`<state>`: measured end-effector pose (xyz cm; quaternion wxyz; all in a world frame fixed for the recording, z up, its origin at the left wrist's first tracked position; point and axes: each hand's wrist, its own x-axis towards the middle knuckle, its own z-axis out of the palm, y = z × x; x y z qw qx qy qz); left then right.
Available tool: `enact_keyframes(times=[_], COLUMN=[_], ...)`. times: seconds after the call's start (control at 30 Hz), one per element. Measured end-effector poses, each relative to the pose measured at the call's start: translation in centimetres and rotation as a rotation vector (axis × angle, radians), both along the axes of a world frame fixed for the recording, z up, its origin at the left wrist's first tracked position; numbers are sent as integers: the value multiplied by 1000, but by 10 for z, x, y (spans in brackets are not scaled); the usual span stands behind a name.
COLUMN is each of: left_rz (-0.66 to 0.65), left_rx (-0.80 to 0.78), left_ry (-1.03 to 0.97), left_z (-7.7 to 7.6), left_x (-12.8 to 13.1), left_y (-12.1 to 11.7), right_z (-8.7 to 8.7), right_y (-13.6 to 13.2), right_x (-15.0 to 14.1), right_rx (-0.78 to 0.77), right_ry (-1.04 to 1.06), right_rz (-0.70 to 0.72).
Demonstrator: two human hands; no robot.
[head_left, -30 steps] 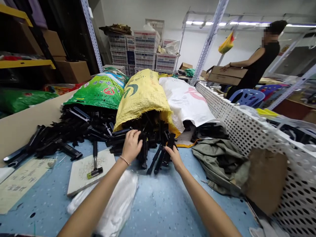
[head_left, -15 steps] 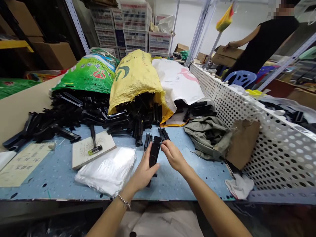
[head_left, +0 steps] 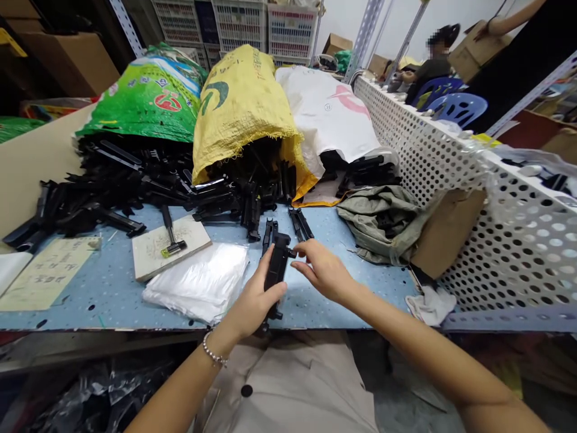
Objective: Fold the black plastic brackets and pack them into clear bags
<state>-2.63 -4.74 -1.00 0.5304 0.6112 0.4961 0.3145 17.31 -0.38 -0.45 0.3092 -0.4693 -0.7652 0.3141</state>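
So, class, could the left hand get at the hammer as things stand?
Probably not without freeing itself first: the left hand grips a black part. Otherwise the way looks free, as the hammer lies uncovered on a pale board.

1. Held part (head_left: 276, 264): black throughout.
2. Loose parts (head_left: 148, 180): black, some with shiny silvery streaks.
3. Tabletop (head_left: 311, 310): light blue, scattered with pale flecks and dark spots.
4. First sack (head_left: 135, 111): bright green, blue-and-white band, red emblem.
5. Middle sack (head_left: 247, 123): yellow, dark green curved emblem, reddish lettering.
6. Third sack (head_left: 320, 129): white, pinkish-red print.
7. Crumpled cloth (head_left: 378, 219): grey-green.
8. Side panel (head_left: 433, 156): white, patterned with rows of round holes.
9. Hammer (head_left: 166, 224): black handle; one head end seems yellow-green, though small here.
10. Bracelet (head_left: 215, 358): silvery, beaded.
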Motion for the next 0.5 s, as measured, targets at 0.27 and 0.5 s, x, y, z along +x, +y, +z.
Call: enact_keyframes(times=[0.27,0.5], left_rz=[-95,29], left_rx=[-257,31], left_ry=[-85,51], left_z=[16,16], left_x=[-2,2], left_y=[-4,-6], right_z=[29,13], right_y=[13,8], right_x=[11,-6], right_rx=[324,-274], right_ry=[-305,42], right_rz=[249,138])
